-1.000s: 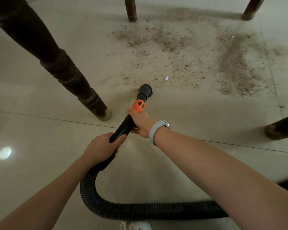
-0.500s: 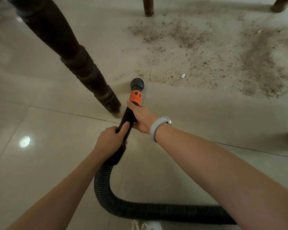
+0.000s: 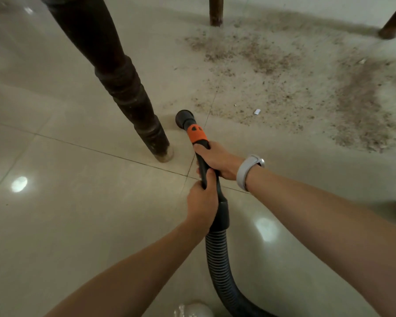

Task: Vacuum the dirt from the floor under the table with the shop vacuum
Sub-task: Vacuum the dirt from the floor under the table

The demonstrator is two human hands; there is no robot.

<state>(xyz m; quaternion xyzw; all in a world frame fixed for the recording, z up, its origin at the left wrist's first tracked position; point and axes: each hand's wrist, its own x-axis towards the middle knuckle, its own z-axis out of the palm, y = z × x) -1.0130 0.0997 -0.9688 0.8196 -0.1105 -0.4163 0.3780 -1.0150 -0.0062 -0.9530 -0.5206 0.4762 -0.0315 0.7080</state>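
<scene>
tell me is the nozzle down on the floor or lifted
Down, or very nearly: the nozzle mouth sits at the floor beside the table leg, short of the dirt. Actual contact cannot be told.

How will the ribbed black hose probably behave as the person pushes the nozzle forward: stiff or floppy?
Probably floppy: the hose curves sideways along the floor behind the hands. Its ribs suggest it bends easily and will trail rather than push. The smooth nozzle section looks rigid, so steering likely comes from there.
</scene>
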